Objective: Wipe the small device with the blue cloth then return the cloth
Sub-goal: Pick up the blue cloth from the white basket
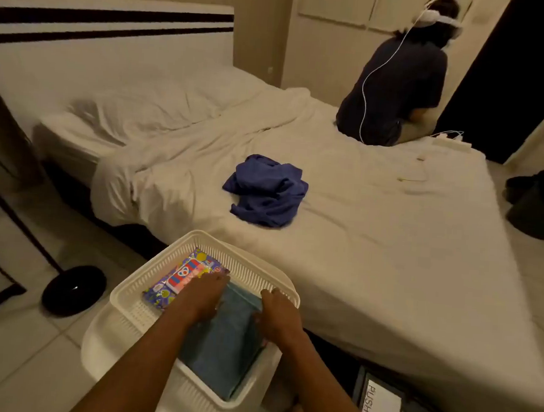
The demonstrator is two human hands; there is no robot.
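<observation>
A folded blue cloth (pixel 224 346) lies inside a white slatted basket (pixel 138 293) on the floor beside the bed. My left hand (pixel 205 292) presses flat on the cloth's far left part, fingers spread. My right hand (pixel 277 311) rests on the cloth's right side, its fingers curled over the edge near the basket's rim. I cannot tell whether the fingers grip the cloth or only touch it. No small device shows up clearly in this view.
A colourful packet (pixel 180 276) lies in the basket's far left corner. A crumpled dark blue garment (pixel 267 189) sits on the white bed (pixel 389 245). A person (pixel 396 86) sits on the bed's far corner. A black round base (pixel 74 289) stands left; a dark bin (pixel 538 203) right.
</observation>
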